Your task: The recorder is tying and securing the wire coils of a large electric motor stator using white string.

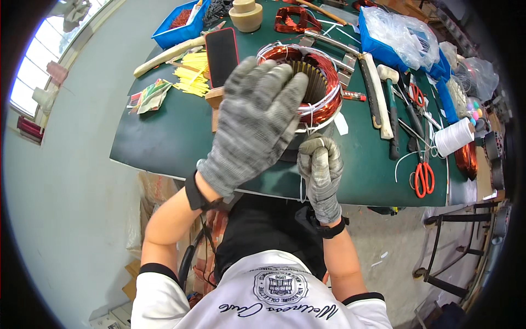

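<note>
A motor stator (327, 74) with copper windings stands on the green table (159, 137). White cord is tied around its coil ends, and slots show inside its bore. My left hand (256, 109), in a grey glove, lies over the stator's left side with its fingers stretched out. The thumb side rests by the winding rim. My right hand (321, 167), also gloved, is closed just in front of the stator, pinching a white cord (301, 189) that hangs below it in a loop. The fingertips and the cord's path between them are partly hidden.
Left of the stator lie a phone (222, 55), yellow strips (192, 74) and a crumpled packet (150, 97). To the right are a mallet (390, 88), red-handled scissors (423, 178) and a cord spool (453, 138). Blue bins (170, 34) stand at the back.
</note>
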A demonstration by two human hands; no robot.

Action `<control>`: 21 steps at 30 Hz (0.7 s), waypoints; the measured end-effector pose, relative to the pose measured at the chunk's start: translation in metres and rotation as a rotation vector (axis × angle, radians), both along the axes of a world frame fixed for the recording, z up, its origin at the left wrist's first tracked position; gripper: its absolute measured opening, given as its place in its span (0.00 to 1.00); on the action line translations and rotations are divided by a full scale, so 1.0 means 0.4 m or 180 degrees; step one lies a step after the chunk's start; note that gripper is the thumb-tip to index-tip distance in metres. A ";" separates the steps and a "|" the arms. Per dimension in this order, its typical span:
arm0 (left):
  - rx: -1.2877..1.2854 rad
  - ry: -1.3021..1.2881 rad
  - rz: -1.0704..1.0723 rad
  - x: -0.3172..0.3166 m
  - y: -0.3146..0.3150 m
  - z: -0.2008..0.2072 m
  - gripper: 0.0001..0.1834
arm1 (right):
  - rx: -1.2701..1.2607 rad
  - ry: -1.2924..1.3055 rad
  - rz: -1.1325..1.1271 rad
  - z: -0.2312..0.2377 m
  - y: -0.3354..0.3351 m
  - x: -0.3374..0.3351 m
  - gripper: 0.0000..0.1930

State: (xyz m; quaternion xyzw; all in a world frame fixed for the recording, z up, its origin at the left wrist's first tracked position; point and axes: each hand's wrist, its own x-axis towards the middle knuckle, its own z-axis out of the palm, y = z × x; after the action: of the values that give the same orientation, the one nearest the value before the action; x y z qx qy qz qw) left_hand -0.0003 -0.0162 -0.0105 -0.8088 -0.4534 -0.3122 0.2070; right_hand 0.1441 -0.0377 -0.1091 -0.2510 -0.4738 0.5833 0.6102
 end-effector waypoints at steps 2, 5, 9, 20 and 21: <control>-0.0098 0.0307 -0.0113 0.007 0.027 -0.031 0.23 | 0.0003 0.0075 0.0078 0.012 -0.004 0.004 0.12; -0.0988 0.0309 0.0001 0.005 0.031 -0.046 0.16 | -0.0985 0.2448 0.1529 0.054 -0.034 0.023 0.10; -0.0895 0.0205 -0.0189 0.005 0.033 -0.030 0.16 | 0.0287 -0.0252 -0.0152 -0.001 0.014 -0.023 0.08; -0.1041 -0.0230 -0.0448 0.020 0.049 -0.028 0.13 | -0.0380 -0.1246 0.0613 0.097 -0.016 0.108 0.28; -0.0925 -0.0199 -0.0467 0.016 0.053 -0.036 0.13 | 0.0130 -0.1205 0.0543 0.082 -0.031 0.151 0.33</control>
State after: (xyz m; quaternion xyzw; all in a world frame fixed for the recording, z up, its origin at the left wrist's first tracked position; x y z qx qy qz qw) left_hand 0.0061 0.0050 -0.0251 -0.8511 -0.4397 -0.2825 0.0503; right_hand 0.2043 -0.0500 -0.0763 -0.3027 -0.6112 0.5655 0.4636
